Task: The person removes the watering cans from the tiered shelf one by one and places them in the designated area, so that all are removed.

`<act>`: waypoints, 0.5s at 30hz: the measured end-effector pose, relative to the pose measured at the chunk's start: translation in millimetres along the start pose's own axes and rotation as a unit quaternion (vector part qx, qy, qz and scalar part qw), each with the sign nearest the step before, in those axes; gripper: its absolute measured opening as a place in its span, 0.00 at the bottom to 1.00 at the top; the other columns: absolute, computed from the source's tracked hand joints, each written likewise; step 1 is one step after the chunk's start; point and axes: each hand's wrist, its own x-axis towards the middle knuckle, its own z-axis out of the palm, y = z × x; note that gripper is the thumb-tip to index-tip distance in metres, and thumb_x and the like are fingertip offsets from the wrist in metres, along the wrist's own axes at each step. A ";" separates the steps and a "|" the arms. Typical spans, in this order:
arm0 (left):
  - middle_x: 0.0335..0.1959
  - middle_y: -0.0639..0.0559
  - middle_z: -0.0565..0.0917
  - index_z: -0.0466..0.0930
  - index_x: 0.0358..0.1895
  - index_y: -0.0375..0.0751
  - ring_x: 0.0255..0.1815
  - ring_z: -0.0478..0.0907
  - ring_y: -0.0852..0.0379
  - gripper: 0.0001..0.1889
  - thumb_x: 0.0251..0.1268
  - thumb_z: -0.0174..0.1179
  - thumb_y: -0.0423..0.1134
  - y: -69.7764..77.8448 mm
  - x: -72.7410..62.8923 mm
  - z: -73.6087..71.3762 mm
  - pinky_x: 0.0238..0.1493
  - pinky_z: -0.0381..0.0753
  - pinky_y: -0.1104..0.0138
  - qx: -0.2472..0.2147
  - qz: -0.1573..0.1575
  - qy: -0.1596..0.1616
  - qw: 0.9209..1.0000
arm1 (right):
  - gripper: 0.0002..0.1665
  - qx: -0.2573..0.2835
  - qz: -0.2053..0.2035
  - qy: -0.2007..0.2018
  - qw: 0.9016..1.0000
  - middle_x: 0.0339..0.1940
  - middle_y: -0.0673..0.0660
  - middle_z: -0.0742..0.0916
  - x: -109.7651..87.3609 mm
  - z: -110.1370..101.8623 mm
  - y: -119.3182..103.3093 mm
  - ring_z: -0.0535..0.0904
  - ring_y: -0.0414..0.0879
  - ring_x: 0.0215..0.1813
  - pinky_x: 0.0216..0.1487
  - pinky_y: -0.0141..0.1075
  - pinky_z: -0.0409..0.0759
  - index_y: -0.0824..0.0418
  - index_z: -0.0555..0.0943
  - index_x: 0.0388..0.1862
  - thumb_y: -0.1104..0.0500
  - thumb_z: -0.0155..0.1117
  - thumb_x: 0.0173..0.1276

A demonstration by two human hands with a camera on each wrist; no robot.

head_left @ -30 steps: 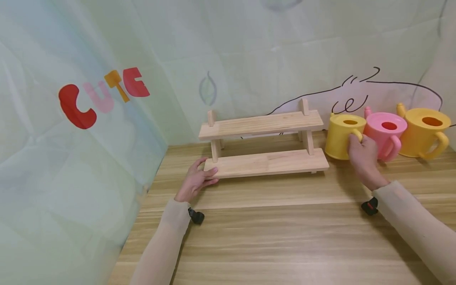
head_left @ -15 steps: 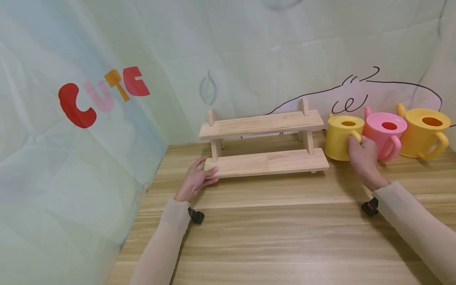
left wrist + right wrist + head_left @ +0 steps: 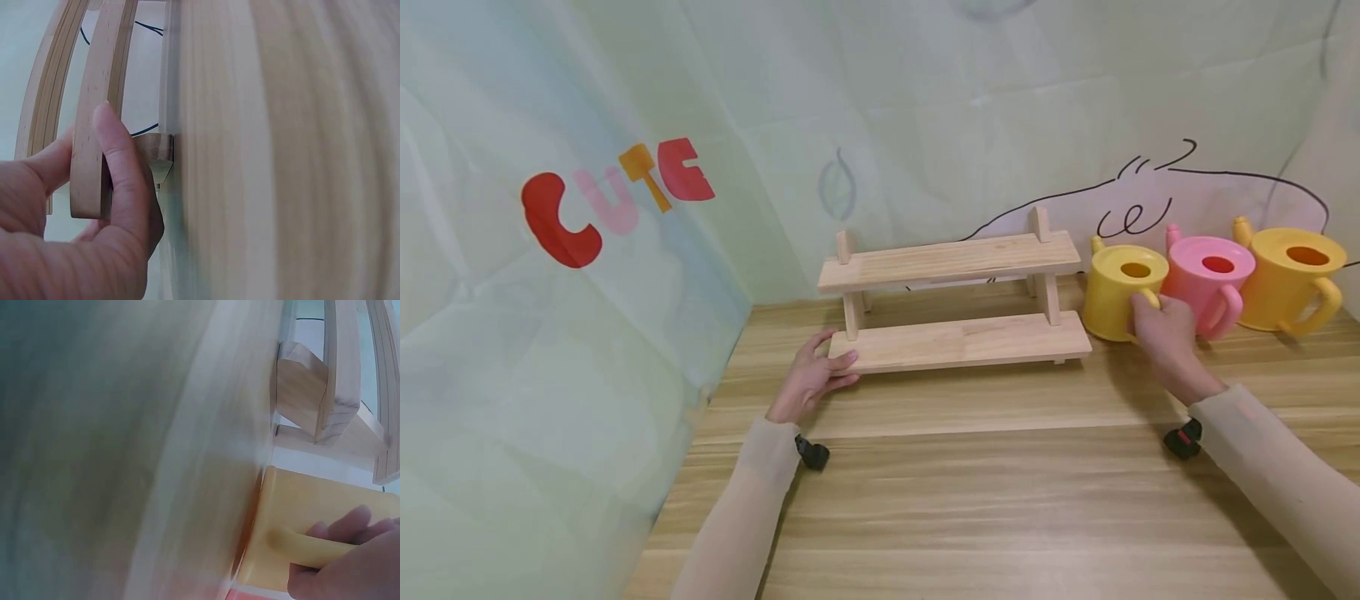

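In the head view a two-tier wooden shelf (image 3: pixel 958 343) stands on the table against the backdrop. My left hand (image 3: pixel 811 372) grips the left end of its lower board, thumb on one face and fingers on the other, as the left wrist view shows of the board (image 3: pixel 94 144). To the shelf's right is a small yellow watering can (image 3: pixel 1107 300). My right hand (image 3: pixel 1168 333) holds that can by its handle (image 3: pixel 306 547), fingers curled through the loop. Next to it stand a pink watering can (image 3: pixel 1193 283) and a larger yellow watering can (image 3: pixel 1273 287).
A wood-grain table (image 3: pixel 970 492) stretches in front of the shelf. Behind it hangs a pale printed backdrop (image 3: pixel 917 125), which also covers the left side and carries colourful letters (image 3: pixel 572 246). The small can sits close beside both the shelf's right end and the pink can.
The small yellow watering can has shifted slightly towards me and tipped a little, with my right hand on its handle. My left hand and the shelf have stayed put.
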 end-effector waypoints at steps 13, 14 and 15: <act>0.61 0.36 0.74 0.49 0.90 0.45 0.38 0.87 0.60 0.43 0.81 0.60 0.26 0.0 0.0 0.0 0.41 0.95 0.73 0.005 0.004 -0.002 1.000 | 0.21 -0.024 -0.009 -0.027 0.999 0.19 0.35 0.82 1.8 -1.0 4.8 0.78 0.36 0.32 0.34 0.26 0.79 0.53 0.83 0.31 0.51 0.48 0.82; 0.61 0.36 0.74 0.49 0.90 0.45 0.39 0.87 0.59 0.43 0.81 0.60 0.26 -0.3 0.1 -0.1 0.41 0.95 0.73 0.005 0.005 -0.003 1.000 | 0.21 -0.032 -0.007 -0.029 0.999 0.19 0.34 0.82 1.4 -1.4 4.8 0.78 0.36 0.33 0.34 0.26 0.79 0.56 0.84 0.35 0.50 0.47 0.82; 0.62 0.35 0.74 0.49 0.90 0.45 0.39 0.87 0.59 0.43 0.81 0.60 0.26 -0.5 0.3 -0.3 0.41 0.95 0.73 0.006 0.005 -0.003 1.000 | 0.21 -0.039 -0.005 -0.029 0.999 0.19 0.34 0.82 0.9 -1.9 4.7 0.78 0.37 0.34 0.34 0.26 0.78 0.59 0.84 0.40 0.50 0.47 0.82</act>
